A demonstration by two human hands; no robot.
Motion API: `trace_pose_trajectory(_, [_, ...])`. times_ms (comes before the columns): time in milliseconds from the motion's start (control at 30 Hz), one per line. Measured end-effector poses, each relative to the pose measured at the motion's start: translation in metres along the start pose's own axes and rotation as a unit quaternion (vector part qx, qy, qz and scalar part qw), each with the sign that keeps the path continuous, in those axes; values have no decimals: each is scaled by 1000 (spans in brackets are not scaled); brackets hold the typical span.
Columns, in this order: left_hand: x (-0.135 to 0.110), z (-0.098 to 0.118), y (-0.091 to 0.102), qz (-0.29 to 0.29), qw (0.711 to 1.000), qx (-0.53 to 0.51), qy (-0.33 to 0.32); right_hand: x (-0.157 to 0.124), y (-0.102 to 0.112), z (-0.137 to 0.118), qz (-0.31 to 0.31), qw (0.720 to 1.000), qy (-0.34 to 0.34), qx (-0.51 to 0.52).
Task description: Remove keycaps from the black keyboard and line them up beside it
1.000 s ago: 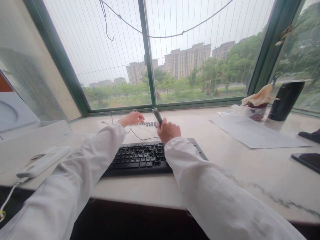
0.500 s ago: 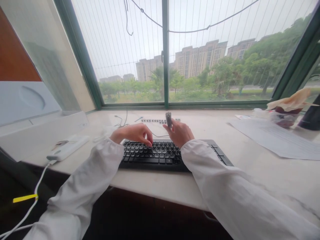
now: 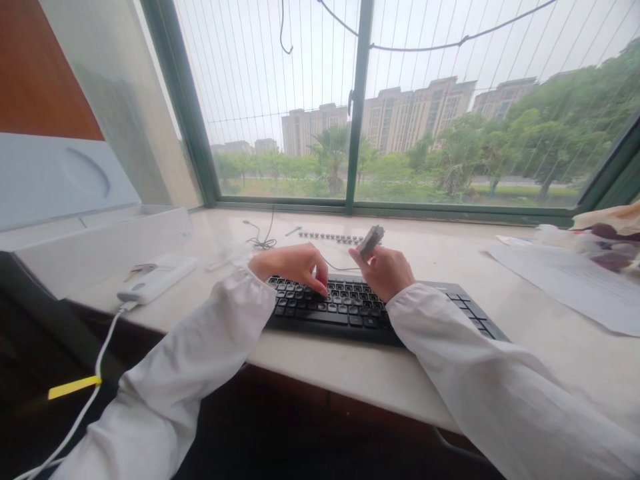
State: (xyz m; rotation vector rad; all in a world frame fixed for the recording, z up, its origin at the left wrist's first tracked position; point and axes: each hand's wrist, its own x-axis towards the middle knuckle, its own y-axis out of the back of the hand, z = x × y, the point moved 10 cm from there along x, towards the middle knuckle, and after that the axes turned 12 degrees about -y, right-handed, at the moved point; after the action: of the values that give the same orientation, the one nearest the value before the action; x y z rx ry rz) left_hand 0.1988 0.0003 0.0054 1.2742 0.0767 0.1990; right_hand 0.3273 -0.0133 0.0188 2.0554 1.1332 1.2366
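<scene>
Far left of the keyboard (image 3: 350, 313), a flat white device (image 3: 155, 279) lies on the table (image 3: 320, 363) with its white cord (image 3: 95, 387) hanging over the near edge. A snag on that cord could pull the device off.

The left hand (image 3: 295, 265) rests on the keyboard's upper left rows, its fingers (image 3: 320, 287) bunched and pressing down among the keys. Whether they pinch a key or only touch it cannot be told.

Just behind the keyboard a row of loose keycaps (image 3: 333, 237) lies in a line, with a thin dark wire (image 3: 260, 241) to their left. A careless sweep of a sleeve could probably scatter them towards the window sill.

Above the keyboard's middle, the right hand (image 3: 387, 272) is clamped on a small grey tool (image 3: 371, 238), held tilted and clear of the keys. It sits high in the fingertips, so a slip could drop it onto the keys.

Right of the keyboard, a sheet of paper (image 3: 565, 283) lies well apart.

The keyboard sits near the table's front edge, leaving little room to draw it closer. Bare table on the right of the keyboard and behind it gives the widest room.
</scene>
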Motion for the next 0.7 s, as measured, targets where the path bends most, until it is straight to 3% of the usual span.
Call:
trace_pose_trajectory(367, [9, 2, -1, 73, 992, 97, -32, -4, 1, 5, -32, 997, -24, -71])
trace_pose_trajectory(700, [10, 6, 0, 80, 985, 152, -32, -5, -3, 11, -61, 995, -42, -65])
